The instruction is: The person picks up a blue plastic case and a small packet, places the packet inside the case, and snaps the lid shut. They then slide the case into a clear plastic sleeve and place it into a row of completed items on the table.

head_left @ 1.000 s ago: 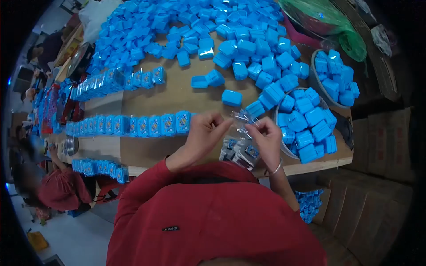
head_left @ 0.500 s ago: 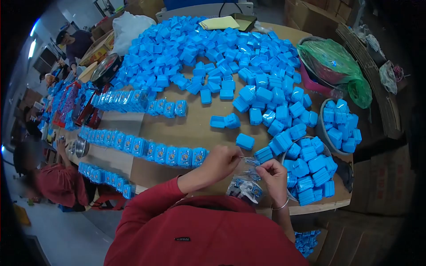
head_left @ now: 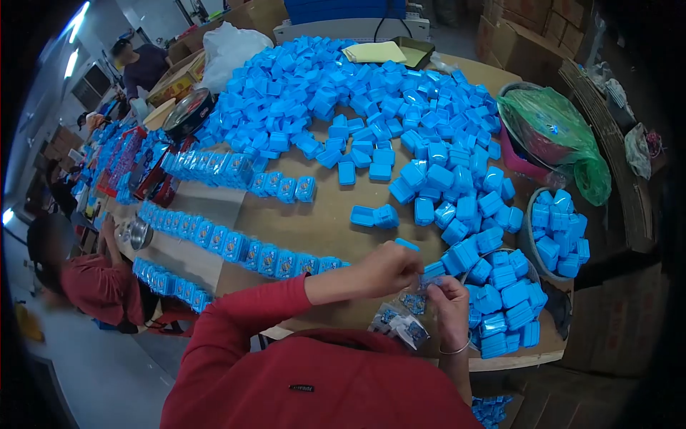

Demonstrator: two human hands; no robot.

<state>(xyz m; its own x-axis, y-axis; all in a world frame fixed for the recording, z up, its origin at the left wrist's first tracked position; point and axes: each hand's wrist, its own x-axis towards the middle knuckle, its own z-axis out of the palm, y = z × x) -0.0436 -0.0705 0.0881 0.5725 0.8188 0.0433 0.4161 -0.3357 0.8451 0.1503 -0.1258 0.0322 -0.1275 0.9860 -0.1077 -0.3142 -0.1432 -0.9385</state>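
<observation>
My left hand (head_left: 391, 270) is closed in a pinch just above the near edge of the table; what its fingertips hold is hidden. Close beside it, my right hand (head_left: 450, 306) pinches a small clear plastic packet (head_left: 427, 282) between thumb and forefinger. Small blue printed pieces (head_left: 413, 303) hang or lie right under the fingers. Below them rests a clear plastic bag (head_left: 399, 323) with more printed pieces and something white inside. A blue plastic case (head_left: 432, 269) shows just behind my fingers.
Loose blue cases (head_left: 300, 93) are heaped across the back. Rows of cases with printed fronts (head_left: 236, 243) stretch left. Full tubs of cases (head_left: 532, 236) stand right, near a basin under green plastic (head_left: 554, 118). A person in red (head_left: 100, 286) sits at the left.
My left hand has moved slightly right and down, nearer the right hand. The small pieces between my hands now sit lower. The whole view has shifted a little.
</observation>
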